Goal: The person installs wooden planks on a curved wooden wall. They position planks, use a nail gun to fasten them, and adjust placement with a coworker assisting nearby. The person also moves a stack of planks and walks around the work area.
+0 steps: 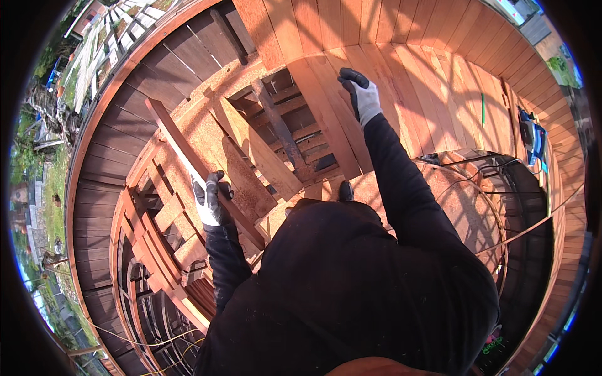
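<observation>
My left hand, in a white glove with dark fingers, is wrapped round a long reddish wooden board. The board slants from the upper left down toward my body. My right hand, gloved the same way, is raised over the fitted floor planks with its fingers curled in. Whether anything lies inside those fingers is hidden. Between the hands is an open gap in the floor, with dark joists and cross slats showing. Loose planks dusted with sawdust lie beside it.
A curved plank wall surrounds me. Stacked cut boards lie at the lower left over open framing. At the right are a blue tool, a thin green strip, a cord and a dark opening.
</observation>
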The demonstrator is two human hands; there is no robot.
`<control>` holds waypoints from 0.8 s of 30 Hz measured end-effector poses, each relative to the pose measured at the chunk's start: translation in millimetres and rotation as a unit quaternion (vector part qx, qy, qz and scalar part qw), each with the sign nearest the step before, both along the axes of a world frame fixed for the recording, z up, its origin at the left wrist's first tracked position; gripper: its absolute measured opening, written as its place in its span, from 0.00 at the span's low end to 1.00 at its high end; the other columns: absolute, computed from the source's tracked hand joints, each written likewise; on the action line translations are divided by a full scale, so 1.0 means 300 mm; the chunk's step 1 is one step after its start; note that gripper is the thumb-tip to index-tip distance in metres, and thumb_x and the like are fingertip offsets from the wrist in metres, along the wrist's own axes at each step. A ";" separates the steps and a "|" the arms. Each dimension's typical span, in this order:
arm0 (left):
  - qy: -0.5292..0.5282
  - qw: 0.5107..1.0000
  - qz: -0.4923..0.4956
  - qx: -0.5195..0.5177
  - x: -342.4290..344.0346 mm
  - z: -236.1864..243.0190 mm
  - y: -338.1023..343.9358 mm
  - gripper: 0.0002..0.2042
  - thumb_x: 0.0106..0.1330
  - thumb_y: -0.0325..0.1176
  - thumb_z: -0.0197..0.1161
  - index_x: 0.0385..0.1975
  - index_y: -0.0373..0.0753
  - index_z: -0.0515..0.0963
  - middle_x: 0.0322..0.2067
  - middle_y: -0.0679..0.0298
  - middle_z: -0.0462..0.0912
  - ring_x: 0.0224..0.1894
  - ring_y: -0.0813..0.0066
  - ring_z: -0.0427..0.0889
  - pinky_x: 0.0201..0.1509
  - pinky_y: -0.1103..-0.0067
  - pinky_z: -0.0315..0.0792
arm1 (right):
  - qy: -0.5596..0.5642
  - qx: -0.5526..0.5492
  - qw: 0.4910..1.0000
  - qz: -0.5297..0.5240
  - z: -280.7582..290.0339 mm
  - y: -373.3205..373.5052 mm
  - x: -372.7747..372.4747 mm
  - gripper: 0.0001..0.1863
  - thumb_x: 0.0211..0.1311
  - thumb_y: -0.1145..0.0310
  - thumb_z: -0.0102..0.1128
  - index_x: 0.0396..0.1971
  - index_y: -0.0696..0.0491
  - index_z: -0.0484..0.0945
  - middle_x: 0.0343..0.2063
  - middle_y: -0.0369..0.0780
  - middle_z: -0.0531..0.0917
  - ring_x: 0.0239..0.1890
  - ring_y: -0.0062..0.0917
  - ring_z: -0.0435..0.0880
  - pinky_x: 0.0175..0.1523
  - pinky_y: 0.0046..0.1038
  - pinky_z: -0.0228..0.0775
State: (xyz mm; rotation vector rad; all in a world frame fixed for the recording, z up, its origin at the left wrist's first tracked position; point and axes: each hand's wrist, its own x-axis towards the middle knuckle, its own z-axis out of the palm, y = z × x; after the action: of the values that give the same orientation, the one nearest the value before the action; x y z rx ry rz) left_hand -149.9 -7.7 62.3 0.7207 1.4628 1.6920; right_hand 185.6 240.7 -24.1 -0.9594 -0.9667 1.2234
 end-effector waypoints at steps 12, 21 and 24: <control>0.002 0.995 -0.015 -0.101 0.137 -0.044 0.314 0.16 0.59 0.36 0.72 0.39 0.36 0.75 0.31 0.67 0.80 0.27 0.81 0.77 0.31 0.82 0.71 | -0.280 0.030 0.952 -0.120 -0.039 -0.331 0.562 0.14 0.62 0.77 0.57 0.47 0.58 0.81 0.43 0.40 0.85 0.46 0.22 0.83 0.54 0.23 0.73; 0.096 0.987 -0.053 -0.117 0.331 -0.259 0.511 0.21 0.57 0.42 0.73 0.39 0.32 0.75 0.34 0.58 0.84 0.32 0.74 0.81 0.37 0.77 0.76 | -0.591 0.026 0.800 -0.102 -0.030 -0.264 0.553 0.19 0.58 0.67 0.62 0.51 0.50 0.79 0.50 0.43 0.80 0.54 0.36 0.78 0.59 0.34 0.70; 0.195 0.972 -0.033 -0.127 0.344 -0.446 0.556 0.19 0.60 0.42 0.69 0.42 0.32 0.77 0.34 0.58 0.84 0.33 0.73 0.82 0.37 0.75 0.76 | -0.666 0.033 0.735 -0.121 -0.068 -0.251 0.554 0.22 0.54 0.62 0.64 0.51 0.47 0.78 0.51 0.42 0.79 0.56 0.39 0.73 0.61 0.39 0.67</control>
State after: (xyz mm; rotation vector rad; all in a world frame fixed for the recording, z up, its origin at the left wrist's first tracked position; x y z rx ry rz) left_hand -46.9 159.0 -71.6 0.9845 1.8606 1.3262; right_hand 351.9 165.4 -44.6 -1.8793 -1.8565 0.0672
